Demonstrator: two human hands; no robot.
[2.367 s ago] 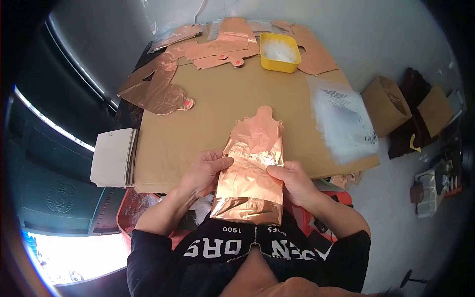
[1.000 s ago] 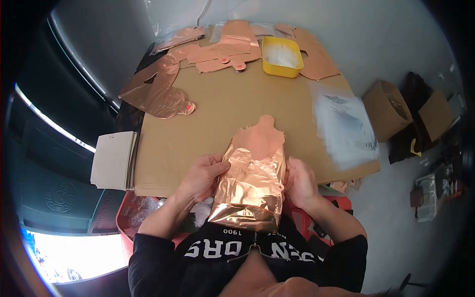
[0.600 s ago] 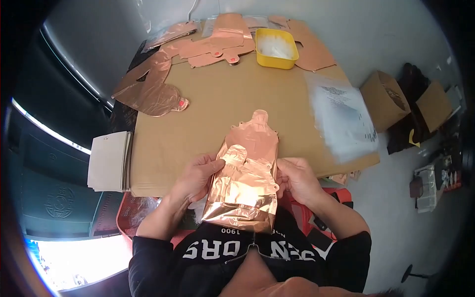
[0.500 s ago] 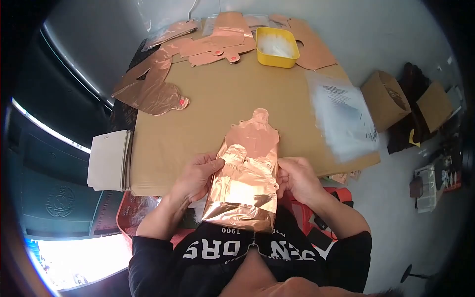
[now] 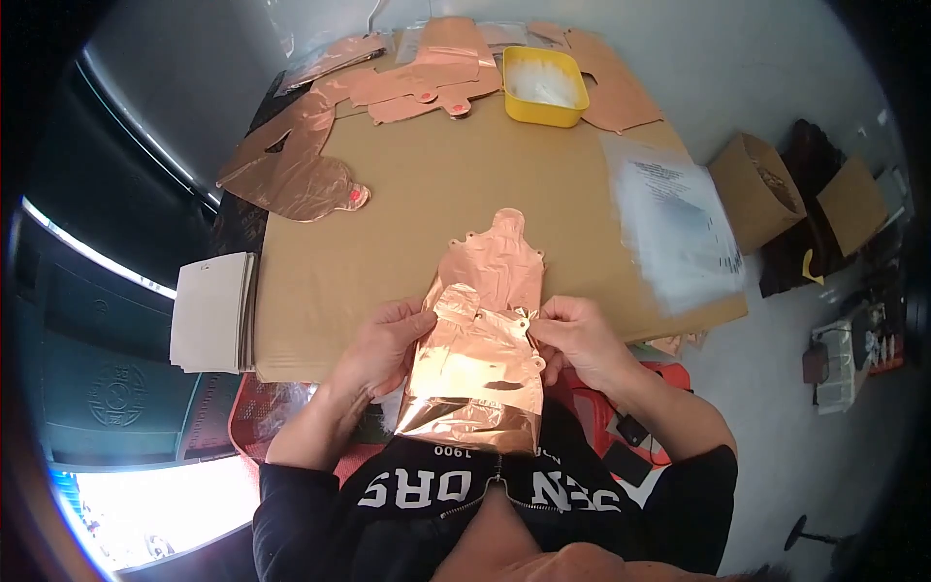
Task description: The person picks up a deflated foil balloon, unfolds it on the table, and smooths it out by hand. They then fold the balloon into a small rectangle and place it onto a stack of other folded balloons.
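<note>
A folded rose-gold foil balloon (image 5: 473, 373) lies across the table's near edge, its lower end over my lap. Its far end, with a rounded tab, rests on the cardboard-covered table. My left hand (image 5: 386, 347) pinches its left edge between thumb and fingers, close to a second rounded tab. On the opposite edge, my right hand (image 5: 580, 339) has thumb and finger closed by a small holed tab. The foil between the hands is shiny and creased.
Flat foil balloons (image 5: 301, 170) lie at the back and left. A yellow tub (image 5: 545, 114) holds clear plastic pieces. Clear plastic bags (image 5: 669, 223) cover the right side. White cards (image 5: 211, 312) stand at the left edge; a red basket (image 5: 247, 412) sits below. Cardboard boxes (image 5: 756, 184) stand right.
My right hand has shifted slightly up and inward along the balloon's right edge, its thumb now at the small tab. The upper layer looks flatter. My left hand stays in place.
</note>
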